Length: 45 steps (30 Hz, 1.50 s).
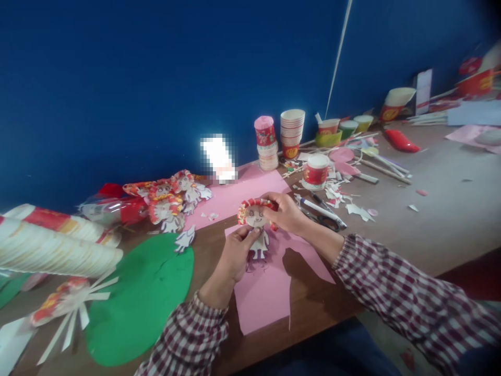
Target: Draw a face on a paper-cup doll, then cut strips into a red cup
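Checkered sleeves (188, 337) nearest. Paper doll (255, 219) over pink paper (262, 305), left hand (237, 253) pinching middle, right hand (288, 213) pinching upper edge; appears assembled, bond unverifiable. Similar dolls (162, 207) piled left; loose body cutout (185, 239) lacks head.

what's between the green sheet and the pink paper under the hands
In the head view, a strip of brown tabletop, with the left forearm crossing above it.

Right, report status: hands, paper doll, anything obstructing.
Left hand pinching paper doll below its face; right hand gripping its head's edge. Doll over pink paper. Scissors close by, clear of doll.
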### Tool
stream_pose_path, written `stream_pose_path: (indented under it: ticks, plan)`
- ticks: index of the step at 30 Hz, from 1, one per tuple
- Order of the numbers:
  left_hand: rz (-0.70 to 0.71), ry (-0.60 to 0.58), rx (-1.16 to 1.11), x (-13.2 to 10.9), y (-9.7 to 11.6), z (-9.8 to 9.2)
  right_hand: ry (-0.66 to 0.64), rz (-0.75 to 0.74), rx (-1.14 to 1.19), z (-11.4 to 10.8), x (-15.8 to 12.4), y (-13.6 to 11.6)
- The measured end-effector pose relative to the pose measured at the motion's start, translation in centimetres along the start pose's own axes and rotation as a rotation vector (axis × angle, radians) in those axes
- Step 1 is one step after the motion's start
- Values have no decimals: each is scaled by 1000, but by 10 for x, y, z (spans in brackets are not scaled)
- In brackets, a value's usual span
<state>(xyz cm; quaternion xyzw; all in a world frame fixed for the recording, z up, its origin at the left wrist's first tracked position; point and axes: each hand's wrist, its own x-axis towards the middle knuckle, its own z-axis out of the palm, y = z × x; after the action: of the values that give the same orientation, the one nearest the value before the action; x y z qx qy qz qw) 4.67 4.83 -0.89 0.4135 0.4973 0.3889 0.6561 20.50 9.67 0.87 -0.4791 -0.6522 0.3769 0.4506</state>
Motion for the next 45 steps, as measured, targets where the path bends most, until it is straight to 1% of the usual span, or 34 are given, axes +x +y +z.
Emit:
stream_pose_path:
  ticks: [8,16,21,23,25,28,30,33,34,36,38,41,45]
  plan:
    - [-95,33,-23,-4,7,5,-12,0,14,0,-1,-5]
    - [-43,75,-19,-2,6,5,-3,-4,5,1,-3,-8]
    - [-60,96,-42,-3,6,6,-4,-1,29,2,-3,-6]
    - [-42,107,-70,-3,5,6,-8,-8,77,3,-3,-6]
    - [-16,126,-97,-3,6,6,-21,8,178,3,-5,-7]
    - [53,192,-154,-2,9,5,-70,98,369,4,-8,-8]
    - [90,217,-235,-2,12,4,-101,131,451,9,-11,-7]
    - [136,201,-367,-1,14,1,-162,113,458,19,-15,-5]
    - [153,200,-393,0,13,1,-194,99,446,22,-16,-4]
    - [169,192,-409,1,10,0,-211,112,449,29,-18,-4]
    - [180,168,-399,2,6,0,-192,141,459,33,-20,-4]
    - [191,142,-368,2,2,0,-116,165,452,35,-20,-6]
    - [173,142,-356,1,2,1,-67,170,514,35,-20,-10]
